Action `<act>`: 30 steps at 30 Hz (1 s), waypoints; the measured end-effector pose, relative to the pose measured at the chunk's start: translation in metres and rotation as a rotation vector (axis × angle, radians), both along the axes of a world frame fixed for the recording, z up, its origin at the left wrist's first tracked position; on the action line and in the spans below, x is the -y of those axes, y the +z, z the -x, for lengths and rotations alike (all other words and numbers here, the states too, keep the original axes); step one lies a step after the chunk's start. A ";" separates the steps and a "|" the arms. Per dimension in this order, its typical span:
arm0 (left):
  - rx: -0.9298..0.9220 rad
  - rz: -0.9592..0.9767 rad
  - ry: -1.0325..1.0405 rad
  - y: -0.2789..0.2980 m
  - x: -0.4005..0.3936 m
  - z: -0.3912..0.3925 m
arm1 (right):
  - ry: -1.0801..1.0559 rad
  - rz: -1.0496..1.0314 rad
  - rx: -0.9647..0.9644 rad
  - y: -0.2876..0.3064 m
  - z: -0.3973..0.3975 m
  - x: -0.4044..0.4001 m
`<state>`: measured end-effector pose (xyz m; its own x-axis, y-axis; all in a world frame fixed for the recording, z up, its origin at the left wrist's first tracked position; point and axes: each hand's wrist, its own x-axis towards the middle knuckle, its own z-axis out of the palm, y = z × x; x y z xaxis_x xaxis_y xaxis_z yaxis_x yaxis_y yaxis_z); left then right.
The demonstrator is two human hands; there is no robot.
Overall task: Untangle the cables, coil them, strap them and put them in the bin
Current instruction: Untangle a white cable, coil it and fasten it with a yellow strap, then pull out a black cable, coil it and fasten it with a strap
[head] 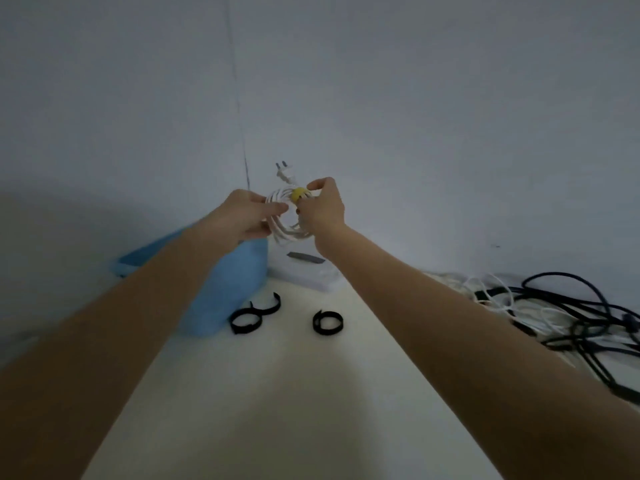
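A coiled white cable (284, 233) is held up in the air in front of the wall, its two-pin plug (284, 170) sticking up. My left hand (247, 214) grips the coil's left side. My right hand (323, 206) pinches a yellow strap (300, 194) wrapped around the top of the coil. The blue bin (227, 285) stands below my left forearm, partly hidden by it. A tangle of black and white cables (554, 313) lies on the table at the right.
Three black straps lie curled on the white table (277, 393): two by the bin (246, 322) (268, 303) and one apart (327, 322). A white box (304, 271) with a grey strip stands against the wall behind the bin.
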<state>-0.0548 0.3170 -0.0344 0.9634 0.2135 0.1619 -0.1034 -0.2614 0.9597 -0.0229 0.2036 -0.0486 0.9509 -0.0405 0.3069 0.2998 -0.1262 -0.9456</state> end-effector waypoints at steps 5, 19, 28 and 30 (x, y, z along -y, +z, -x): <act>0.054 -0.278 0.239 0.004 -0.071 -0.016 | 0.289 -0.119 -0.147 -0.002 -0.021 -0.060; -0.218 -0.645 0.199 -0.016 -0.102 -0.054 | 0.238 0.704 0.014 -0.019 -0.053 -0.089; 0.052 -0.495 -0.212 -0.025 -0.003 -0.032 | 0.371 0.846 -0.100 -0.031 -0.017 0.012; -0.018 -0.553 -0.311 -0.039 0.017 -0.026 | 0.393 0.912 -0.185 -0.043 -0.009 0.036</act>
<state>-0.0290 0.3003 -0.0729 0.9705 -0.1877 0.1513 -0.2395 -0.6795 0.6935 -0.0144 0.1678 -0.0916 0.8822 0.4623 -0.0892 0.3339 -0.7479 -0.5737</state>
